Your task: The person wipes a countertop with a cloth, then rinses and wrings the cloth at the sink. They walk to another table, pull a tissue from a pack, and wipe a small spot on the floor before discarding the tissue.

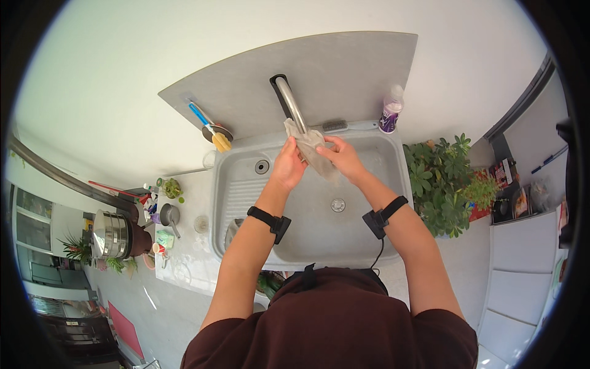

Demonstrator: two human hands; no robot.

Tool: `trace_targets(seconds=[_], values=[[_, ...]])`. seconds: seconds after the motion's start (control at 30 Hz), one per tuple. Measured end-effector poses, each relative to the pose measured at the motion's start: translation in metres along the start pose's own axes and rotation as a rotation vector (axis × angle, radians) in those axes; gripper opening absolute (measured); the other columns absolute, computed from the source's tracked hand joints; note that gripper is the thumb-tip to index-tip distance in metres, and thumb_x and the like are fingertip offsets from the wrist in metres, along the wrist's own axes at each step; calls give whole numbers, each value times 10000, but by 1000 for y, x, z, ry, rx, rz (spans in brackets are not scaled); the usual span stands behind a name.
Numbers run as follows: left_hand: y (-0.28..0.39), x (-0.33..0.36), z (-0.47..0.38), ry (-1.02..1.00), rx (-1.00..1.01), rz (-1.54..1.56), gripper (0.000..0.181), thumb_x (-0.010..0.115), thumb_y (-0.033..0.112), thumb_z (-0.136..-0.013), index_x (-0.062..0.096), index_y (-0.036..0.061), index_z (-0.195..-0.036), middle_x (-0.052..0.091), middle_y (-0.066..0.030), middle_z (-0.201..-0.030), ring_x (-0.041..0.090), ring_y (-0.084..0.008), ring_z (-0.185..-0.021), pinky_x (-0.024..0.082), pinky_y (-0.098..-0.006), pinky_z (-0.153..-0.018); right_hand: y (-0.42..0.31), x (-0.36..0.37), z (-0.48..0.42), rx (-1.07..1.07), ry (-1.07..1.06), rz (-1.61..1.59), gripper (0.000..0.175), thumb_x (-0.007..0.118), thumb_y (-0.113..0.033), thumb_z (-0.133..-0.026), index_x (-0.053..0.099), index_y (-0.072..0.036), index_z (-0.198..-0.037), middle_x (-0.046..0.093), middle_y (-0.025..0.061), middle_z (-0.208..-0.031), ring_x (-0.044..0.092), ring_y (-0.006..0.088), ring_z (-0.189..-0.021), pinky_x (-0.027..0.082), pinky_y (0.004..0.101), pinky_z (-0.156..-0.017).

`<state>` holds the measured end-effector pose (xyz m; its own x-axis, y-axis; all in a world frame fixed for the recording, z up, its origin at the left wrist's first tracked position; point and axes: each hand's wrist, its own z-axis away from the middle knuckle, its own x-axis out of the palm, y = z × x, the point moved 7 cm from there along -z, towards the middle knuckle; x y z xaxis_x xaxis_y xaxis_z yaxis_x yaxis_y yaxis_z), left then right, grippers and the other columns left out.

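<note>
A wet, greyish piece of thin cloth (318,154) hangs between my two hands under the metal faucet spout (291,104), its top bunched around the spout's end. My left hand (290,163) grips the cloth's left edge between thumb and fingers. With thumb and fingers, my right hand (343,157) pinches its right side. The cloth's lower end droops over the grey sink basin (304,230), above and left of the round drain (338,205). Whether water is running inside the cloth cannot be told.
On the sink's back ledge lie a brush (335,126) and a purple-labelled bottle (391,110). A blue-handled yellow sponge brush (221,141) hangs at the left. Leafy plants (438,184) stand right of the sink; a saucepan (169,215) sits on the left counter.
</note>
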<state>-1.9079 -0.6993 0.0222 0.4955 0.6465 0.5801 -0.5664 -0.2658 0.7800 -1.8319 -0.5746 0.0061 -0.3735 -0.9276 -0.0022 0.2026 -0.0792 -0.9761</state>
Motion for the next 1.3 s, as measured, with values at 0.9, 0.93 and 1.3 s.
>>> trace_targets(seconds=[0.9,0.93,1.3], values=[[5,-90,-1,374,145,-881,163,706,192,-851,666,78,-960,611,10,-854,529,-96,-774,425,-248,-699,8,-28,-25,107,49,-568,309,590,-63,-884,560,-51,-1191,602,45,-945,558,135,-842,470,273,-781],[4,-95,-2,405,109,-914,146,698,208,-860,667,82,-927,609,13,-843,527,-94,-786,427,-255,-717,5,-24,-25,116,9,-586,337,591,-49,-877,553,-51,-1212,603,47,-946,559,136,-846,471,273,-782],[19,-80,3,218,-51,-220,234,520,316,-980,569,99,-1051,614,-30,-1022,576,-172,-982,451,-377,-903,61,-42,-50,82,208,20,323,641,-51,-815,626,-54,-1138,640,44,-1034,572,156,-968,453,297,-852]])
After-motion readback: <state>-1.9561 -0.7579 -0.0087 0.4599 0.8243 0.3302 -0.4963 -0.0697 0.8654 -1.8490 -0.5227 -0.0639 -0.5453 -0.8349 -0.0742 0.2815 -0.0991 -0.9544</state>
